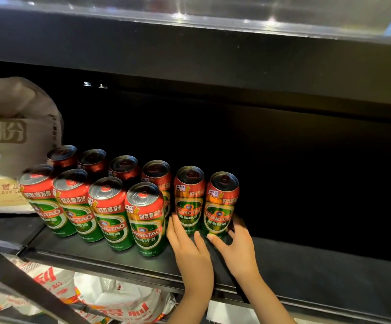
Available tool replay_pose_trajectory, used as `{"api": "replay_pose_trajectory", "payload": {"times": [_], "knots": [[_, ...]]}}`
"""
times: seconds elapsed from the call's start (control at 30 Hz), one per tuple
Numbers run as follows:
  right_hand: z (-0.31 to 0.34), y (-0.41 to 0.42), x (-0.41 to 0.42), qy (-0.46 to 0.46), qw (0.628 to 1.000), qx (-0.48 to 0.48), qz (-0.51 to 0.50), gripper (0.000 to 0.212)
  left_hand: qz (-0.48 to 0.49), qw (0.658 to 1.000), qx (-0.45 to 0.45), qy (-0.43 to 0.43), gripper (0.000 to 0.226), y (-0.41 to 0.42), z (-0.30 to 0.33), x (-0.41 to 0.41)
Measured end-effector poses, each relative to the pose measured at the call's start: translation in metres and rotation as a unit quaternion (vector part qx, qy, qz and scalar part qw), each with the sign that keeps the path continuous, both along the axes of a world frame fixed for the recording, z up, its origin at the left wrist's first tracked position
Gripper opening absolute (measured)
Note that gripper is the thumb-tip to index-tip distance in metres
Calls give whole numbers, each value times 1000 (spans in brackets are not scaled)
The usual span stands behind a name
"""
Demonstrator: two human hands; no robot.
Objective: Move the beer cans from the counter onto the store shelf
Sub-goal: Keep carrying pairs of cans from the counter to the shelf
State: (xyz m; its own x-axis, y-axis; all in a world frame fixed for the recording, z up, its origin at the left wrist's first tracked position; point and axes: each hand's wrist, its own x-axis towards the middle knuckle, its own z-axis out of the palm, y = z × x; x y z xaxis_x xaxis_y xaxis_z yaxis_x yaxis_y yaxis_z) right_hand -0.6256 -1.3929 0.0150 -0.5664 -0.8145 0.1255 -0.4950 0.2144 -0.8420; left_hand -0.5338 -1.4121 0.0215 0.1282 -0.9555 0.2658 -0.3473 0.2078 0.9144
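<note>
My left hand (187, 244) and right hand (236, 242) reached side by side over the front lip of the dark store shelf (306, 265). My left fingers lay fairly straight and spread against the foot of the second can from the right (189, 199), gripping nothing. My right hand cupped the base of the rightmost can (220, 204), thumb in front and fingers curled behind it. Both cans stood upright, ending the back row. Left of my hands, the front row of four beer cans (91, 206) stood near the edge, with more behind. Farther left sat a flour sack (14, 127).
</note>
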Motion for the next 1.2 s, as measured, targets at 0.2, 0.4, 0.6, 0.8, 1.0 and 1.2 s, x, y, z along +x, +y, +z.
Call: {"api": "replay_pose_trajectory", "payload": {"times": [0.2,0.4,0.6,0.8,1.0,1.2], "knots": [[7,3,1,-34,999,20,7,58,-77,991,106,-16,70,18,12,17],[21,35,13,35,999,21,-5,55,-200,960,142,-134,62,15,21,52],[32,114,24,90,990,91,-51,41,-348,891,88,-279,36,5,27,69],[32,224,42,94,963,170,-185,37,-505,806,1,-308,33,34,32,39],[38,336,88,68,915,222,-329,35,-669,691,-36,-271,40,133,41,17],[42,445,165,7,864,202,-461,34,-763,587,-19,-272,38,247,54,37]]}}
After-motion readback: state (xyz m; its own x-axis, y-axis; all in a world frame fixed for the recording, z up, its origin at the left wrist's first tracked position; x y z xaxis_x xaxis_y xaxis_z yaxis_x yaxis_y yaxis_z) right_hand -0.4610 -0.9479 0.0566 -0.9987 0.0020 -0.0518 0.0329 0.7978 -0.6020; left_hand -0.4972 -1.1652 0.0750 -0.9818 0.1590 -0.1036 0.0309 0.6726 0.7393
